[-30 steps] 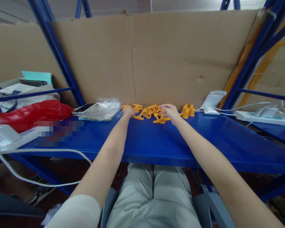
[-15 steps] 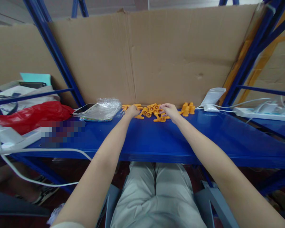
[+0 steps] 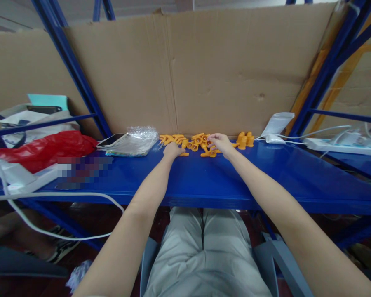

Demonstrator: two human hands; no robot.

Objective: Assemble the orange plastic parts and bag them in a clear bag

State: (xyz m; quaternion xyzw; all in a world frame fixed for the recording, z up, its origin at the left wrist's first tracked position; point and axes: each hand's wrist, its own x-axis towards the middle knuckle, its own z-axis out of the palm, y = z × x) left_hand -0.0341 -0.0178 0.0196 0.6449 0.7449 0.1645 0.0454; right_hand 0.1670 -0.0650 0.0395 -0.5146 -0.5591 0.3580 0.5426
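Note:
A heap of small orange plastic parts [image 3: 195, 142] lies at the back of the blue shelf [image 3: 204, 181], against the cardboard wall. My left hand [image 3: 172, 149] rests at the heap's left front edge, fingers curled on an orange part [image 3: 183, 154]. My right hand [image 3: 220, 142] sits on the heap's right side, fingers pinched among the parts. Two or three upright orange parts [image 3: 245, 140] stand apart to the right.
A crumpled clear plastic bag [image 3: 136, 140] and a phone [image 3: 110, 140] lie left of the heap. A red bag [image 3: 43, 150] and white cables [image 3: 58, 198] are farther left. A white pouch [image 3: 276, 123] and a power strip [image 3: 340, 146] lie right. My knees show below the shelf.
My left hand has drawn back toward me from the heap's far left to its front edge. My right hand has stayed on the heap.

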